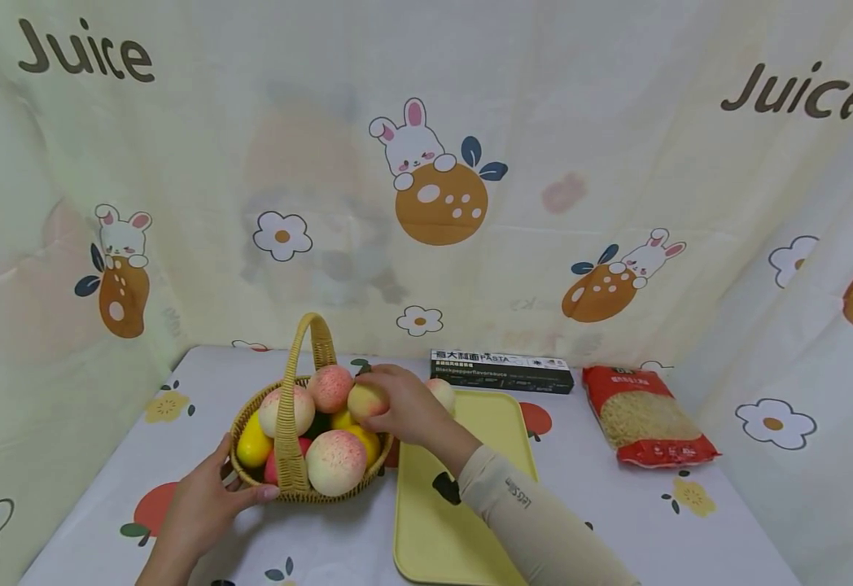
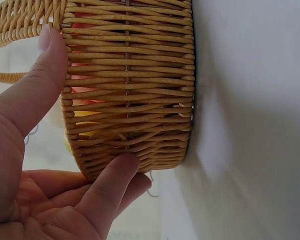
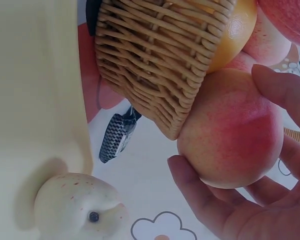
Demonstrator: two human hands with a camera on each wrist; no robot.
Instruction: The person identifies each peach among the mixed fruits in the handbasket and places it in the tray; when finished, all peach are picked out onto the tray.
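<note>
A wicker basket [image 1: 291, 456] with a tall handle stands left of centre, filled with peaches and yellow fruit. My left hand [image 1: 203, 505] grips its near left side; in the left wrist view the thumb lies at the rim beside the handle's base, and the fingers [image 2: 107, 187] touch the woven wall [image 2: 127, 90]. At the basket's right rim my right hand [image 1: 408, 407] holds a peach [image 1: 368, 402] between thumb and fingers. The right wrist view shows this peach [image 3: 232, 132], yellow with a red blush, against the rim. Another pale peach [image 1: 440, 394] sits at the tray's far left corner.
A yellow tray [image 1: 430, 537] lies right of the basket, under my right forearm. Behind it stands a dark pasta box [image 1: 501, 373]. A red bag of pasta [image 1: 649, 417] lies at the right. A printed curtain [image 1: 339, 268] closes off the back.
</note>
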